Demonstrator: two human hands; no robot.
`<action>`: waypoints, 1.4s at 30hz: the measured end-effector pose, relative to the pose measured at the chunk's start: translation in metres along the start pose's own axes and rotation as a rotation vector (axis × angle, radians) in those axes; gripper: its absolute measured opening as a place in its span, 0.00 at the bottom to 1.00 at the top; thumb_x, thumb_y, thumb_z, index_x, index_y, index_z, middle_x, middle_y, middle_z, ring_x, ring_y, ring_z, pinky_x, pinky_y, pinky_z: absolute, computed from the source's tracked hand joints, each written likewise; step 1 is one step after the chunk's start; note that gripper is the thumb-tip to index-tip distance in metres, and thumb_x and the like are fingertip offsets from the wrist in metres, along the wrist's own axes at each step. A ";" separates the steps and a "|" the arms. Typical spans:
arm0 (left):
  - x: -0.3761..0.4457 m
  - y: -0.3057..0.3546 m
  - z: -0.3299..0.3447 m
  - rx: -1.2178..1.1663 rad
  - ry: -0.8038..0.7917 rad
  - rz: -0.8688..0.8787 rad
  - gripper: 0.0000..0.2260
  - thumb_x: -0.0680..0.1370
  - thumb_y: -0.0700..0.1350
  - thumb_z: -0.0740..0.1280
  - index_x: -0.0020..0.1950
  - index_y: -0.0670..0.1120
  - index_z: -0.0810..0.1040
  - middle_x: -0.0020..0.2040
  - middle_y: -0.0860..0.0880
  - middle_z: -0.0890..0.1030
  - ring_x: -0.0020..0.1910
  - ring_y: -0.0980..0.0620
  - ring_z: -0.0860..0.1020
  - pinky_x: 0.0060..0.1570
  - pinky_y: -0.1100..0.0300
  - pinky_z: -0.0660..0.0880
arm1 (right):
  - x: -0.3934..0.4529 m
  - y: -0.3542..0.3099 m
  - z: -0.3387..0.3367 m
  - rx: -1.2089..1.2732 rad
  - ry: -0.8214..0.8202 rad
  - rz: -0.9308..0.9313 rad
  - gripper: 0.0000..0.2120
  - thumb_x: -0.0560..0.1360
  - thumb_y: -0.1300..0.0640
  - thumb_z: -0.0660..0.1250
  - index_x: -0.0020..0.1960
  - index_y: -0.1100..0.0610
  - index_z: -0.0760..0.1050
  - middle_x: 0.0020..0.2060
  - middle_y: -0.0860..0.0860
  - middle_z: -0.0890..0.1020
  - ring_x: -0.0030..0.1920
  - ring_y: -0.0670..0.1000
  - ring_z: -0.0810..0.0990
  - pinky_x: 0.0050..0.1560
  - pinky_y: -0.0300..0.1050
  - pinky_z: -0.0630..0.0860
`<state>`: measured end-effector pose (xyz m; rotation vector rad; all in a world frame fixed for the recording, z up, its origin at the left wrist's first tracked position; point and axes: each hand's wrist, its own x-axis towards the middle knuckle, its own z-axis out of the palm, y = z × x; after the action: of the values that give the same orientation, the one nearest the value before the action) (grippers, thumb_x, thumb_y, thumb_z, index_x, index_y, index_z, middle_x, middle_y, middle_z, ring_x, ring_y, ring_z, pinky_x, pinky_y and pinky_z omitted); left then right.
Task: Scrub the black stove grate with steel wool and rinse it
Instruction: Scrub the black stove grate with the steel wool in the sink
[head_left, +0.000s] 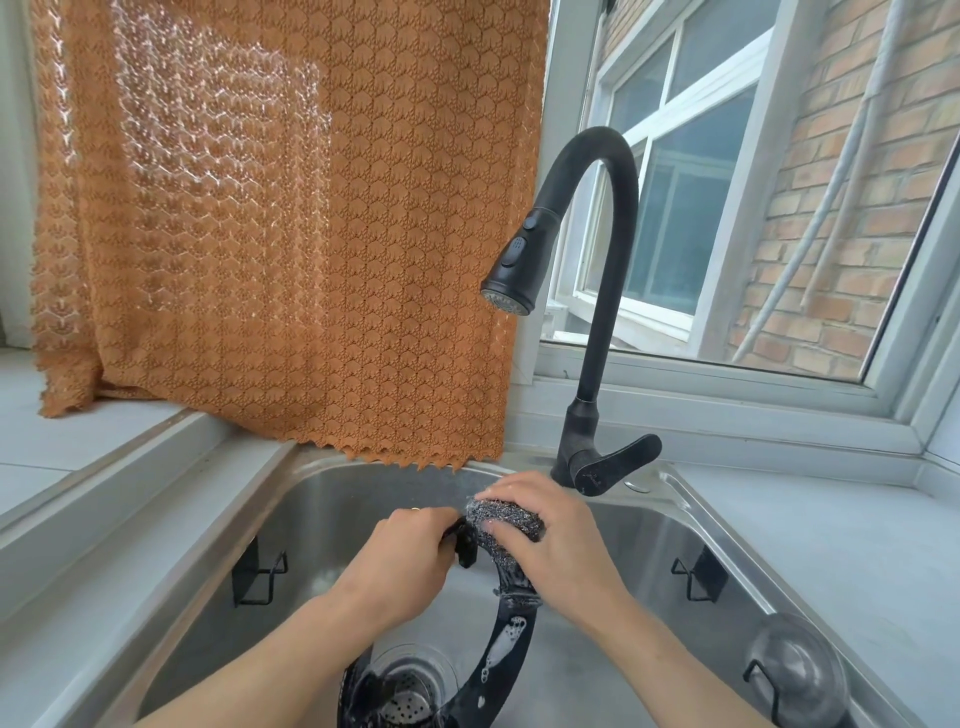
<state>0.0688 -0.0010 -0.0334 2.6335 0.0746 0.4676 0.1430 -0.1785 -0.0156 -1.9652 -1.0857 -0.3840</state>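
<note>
Head view: coarse steel wool (506, 517) against curved black grate (511, 631)

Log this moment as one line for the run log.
phase: scrubbing | left hand: grips stove grate | right hand: presses steel wool on grate | faucet: no water visible | sink

Open room above the sink (311, 499) basin between both hands and the faucet (597, 291) head; faucet neck and lever block the back right, curtain (291, 218) hem hangs over the back rim, grate (511, 639) stands across the basin middle, wire racks (260, 577) stick out from both side walls
</note>
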 end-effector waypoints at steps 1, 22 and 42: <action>0.000 -0.001 0.000 -0.004 0.001 0.005 0.08 0.83 0.42 0.59 0.48 0.48 0.77 0.43 0.47 0.82 0.43 0.41 0.78 0.39 0.51 0.69 | 0.000 0.003 0.000 -0.005 -0.008 0.010 0.11 0.75 0.58 0.74 0.55 0.46 0.84 0.54 0.38 0.82 0.59 0.40 0.79 0.63 0.33 0.70; 0.000 0.001 -0.001 -0.072 -0.033 0.062 0.10 0.83 0.42 0.59 0.47 0.51 0.79 0.37 0.51 0.78 0.35 0.48 0.73 0.37 0.54 0.67 | -0.012 0.067 -0.010 -0.494 -0.458 0.648 0.19 0.79 0.52 0.71 0.69 0.52 0.76 0.67 0.54 0.78 0.66 0.57 0.78 0.64 0.45 0.73; 0.000 0.000 0.000 -0.065 -0.029 0.073 0.11 0.83 0.41 0.59 0.46 0.52 0.78 0.38 0.53 0.77 0.37 0.49 0.74 0.39 0.53 0.68 | 0.002 0.013 -0.008 -0.078 -0.060 -0.115 0.12 0.77 0.60 0.72 0.59 0.49 0.83 0.60 0.39 0.78 0.63 0.40 0.76 0.65 0.30 0.67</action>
<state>0.0690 -0.0011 -0.0330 2.5850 -0.0462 0.4484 0.1561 -0.1875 -0.0162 -1.9992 -1.2427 -0.4381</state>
